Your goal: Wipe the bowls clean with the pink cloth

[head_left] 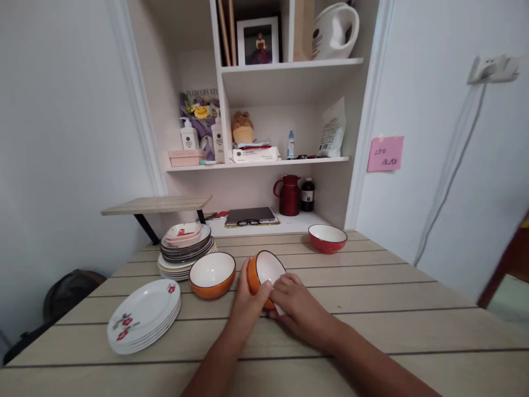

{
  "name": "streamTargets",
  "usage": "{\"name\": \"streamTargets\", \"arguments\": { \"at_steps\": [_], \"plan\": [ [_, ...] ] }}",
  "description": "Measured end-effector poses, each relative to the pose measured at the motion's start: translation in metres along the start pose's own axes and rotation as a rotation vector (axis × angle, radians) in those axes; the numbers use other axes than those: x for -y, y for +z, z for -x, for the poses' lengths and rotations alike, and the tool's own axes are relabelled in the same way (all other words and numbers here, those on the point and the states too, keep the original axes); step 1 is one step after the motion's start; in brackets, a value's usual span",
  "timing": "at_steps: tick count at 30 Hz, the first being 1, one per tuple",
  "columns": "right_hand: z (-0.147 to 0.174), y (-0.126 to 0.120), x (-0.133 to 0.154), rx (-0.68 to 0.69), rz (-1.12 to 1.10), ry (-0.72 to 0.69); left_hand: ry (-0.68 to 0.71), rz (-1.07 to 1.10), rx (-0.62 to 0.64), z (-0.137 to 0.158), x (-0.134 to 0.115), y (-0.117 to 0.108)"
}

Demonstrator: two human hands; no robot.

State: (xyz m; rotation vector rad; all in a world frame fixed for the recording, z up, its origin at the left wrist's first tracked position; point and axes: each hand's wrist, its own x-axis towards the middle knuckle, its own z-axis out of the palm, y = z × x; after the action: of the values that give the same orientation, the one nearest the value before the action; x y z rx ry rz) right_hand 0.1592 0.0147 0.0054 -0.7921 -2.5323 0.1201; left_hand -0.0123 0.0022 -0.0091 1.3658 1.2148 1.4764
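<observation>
My left hand grips an orange bowl by its left side, thumb over the near rim. The bowl is tilted, its white inside turned up and to the right. At the bowl's near right rim, my right hand is closed, with a bit of white tissue showing below its fingers. Most of that tissue is hidden. Another orange bowl stands upright just left of my left hand. Farther back on the right sits a red bowl, white inside.
White plates with red flowers are stacked at the left front. Behind them rises a pile of dark-rimmed plates topped by small dishes. A raised wooden shelf overhangs the back left. A red jug and laptop are at the back.
</observation>
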Motion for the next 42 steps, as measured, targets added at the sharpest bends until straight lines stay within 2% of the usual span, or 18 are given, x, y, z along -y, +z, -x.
{"name": "streamTargets", "arguments": {
  "at_steps": [4,8,12,17,20,24,29,33,39,42],
  "plan": [
    [0.002,-0.002,-0.012,0.03,0.049,0.035,-0.019,0.019,-0.035,0.001,-0.006,0.001],
    [0.008,-0.005,-0.023,0.05,0.084,0.084,-0.03,0.022,-0.015,0.003,-0.01,0.002],
    [0.007,-0.003,-0.014,0.022,0.02,0.065,-0.042,0.035,-0.003,0.004,-0.011,0.0],
    [0.003,0.002,0.001,-0.023,-0.142,0.109,-0.064,0.087,0.102,0.005,-0.008,-0.003],
    [0.002,0.005,-0.001,-0.036,-0.188,0.102,-0.057,0.091,0.065,0.004,-0.008,-0.003],
    [0.004,0.004,-0.015,0.016,-0.097,0.078,-0.056,0.082,0.024,0.002,-0.009,0.0],
    [0.008,-0.002,-0.027,0.041,0.036,0.082,-0.051,0.068,0.058,0.003,-0.008,-0.001],
    [0.008,0.001,-0.018,0.021,0.009,0.042,-0.054,0.063,0.077,0.005,-0.006,-0.003],
    [0.001,0.002,0.001,-0.148,-0.173,0.095,-0.03,0.083,0.21,0.004,0.002,-0.001],
    [0.0,-0.004,0.0,-0.116,-0.132,0.083,-0.004,0.058,0.205,0.003,0.005,0.002]
  ]
}}
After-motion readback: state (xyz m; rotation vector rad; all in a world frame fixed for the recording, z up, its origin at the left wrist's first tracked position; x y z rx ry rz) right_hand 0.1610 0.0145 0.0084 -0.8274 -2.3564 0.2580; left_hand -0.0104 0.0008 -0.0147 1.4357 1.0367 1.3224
